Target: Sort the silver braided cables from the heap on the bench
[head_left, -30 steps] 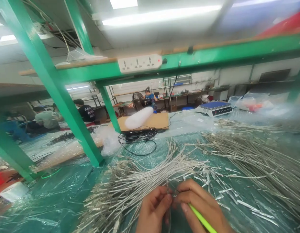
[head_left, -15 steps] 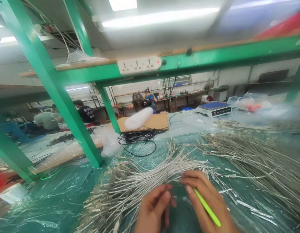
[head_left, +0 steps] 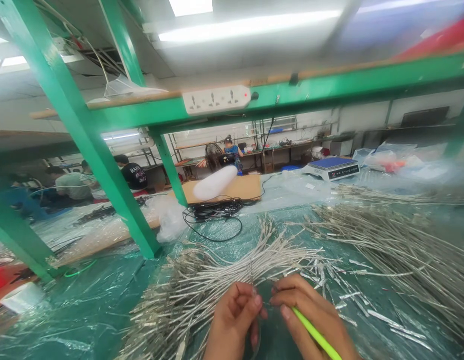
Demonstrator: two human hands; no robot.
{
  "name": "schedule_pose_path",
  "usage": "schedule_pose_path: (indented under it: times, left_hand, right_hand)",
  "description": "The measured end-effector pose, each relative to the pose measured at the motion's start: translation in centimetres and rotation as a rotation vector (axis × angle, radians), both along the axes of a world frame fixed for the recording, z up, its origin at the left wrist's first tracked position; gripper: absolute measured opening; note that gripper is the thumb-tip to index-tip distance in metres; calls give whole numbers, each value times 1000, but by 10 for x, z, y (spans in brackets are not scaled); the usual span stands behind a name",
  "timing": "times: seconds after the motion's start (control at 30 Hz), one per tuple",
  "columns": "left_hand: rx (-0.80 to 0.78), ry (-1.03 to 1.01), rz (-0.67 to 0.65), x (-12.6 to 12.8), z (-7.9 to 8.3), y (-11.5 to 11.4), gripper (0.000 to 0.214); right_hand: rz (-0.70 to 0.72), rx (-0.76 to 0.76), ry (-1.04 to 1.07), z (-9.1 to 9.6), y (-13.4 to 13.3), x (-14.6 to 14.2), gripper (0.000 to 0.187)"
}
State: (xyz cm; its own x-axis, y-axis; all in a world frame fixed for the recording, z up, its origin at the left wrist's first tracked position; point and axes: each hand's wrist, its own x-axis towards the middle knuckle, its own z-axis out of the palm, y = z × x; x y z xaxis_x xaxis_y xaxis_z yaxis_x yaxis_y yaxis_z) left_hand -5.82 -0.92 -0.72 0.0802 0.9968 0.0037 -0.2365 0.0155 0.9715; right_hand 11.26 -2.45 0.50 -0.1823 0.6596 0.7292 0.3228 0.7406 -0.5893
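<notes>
- Cable [head_left: 251, 271] pinched by left hand [head_left: 235, 320], one end sticking up past fingertips.
- Green tool [head_left: 315, 332] gripped in right hand [head_left: 310, 307], just beside left; tip unclear.
- Pile [head_left: 216, 280] spread beyond and left of hands.
- Foil strips [head_left: 395, 322] scattered right of both.

Power strip [head_left: 216, 100] on green beam [head_left: 348, 80], red light [head_left: 246, 95] lit. Black cable [head_left: 216, 207] lies coiled beside cardboard [head_left: 247, 187]. Scale [head_left: 331, 169] sits right; fan [head_left: 213, 156] stands farther back, near a person [head_left: 235, 152].
</notes>
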Motion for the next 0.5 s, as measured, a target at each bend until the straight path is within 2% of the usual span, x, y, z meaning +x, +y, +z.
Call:
schedule_pose_path:
  times: [0.17,0.5]
  left_hand:
    - [7,5,-1,-1,8,-2,34]
    - [-5,35,-39,-1,10,-2,31]
  right_hand:
    - [166,-87,-62,3,-2,4,24]
    - [233,-106,39,11,2,3,23]
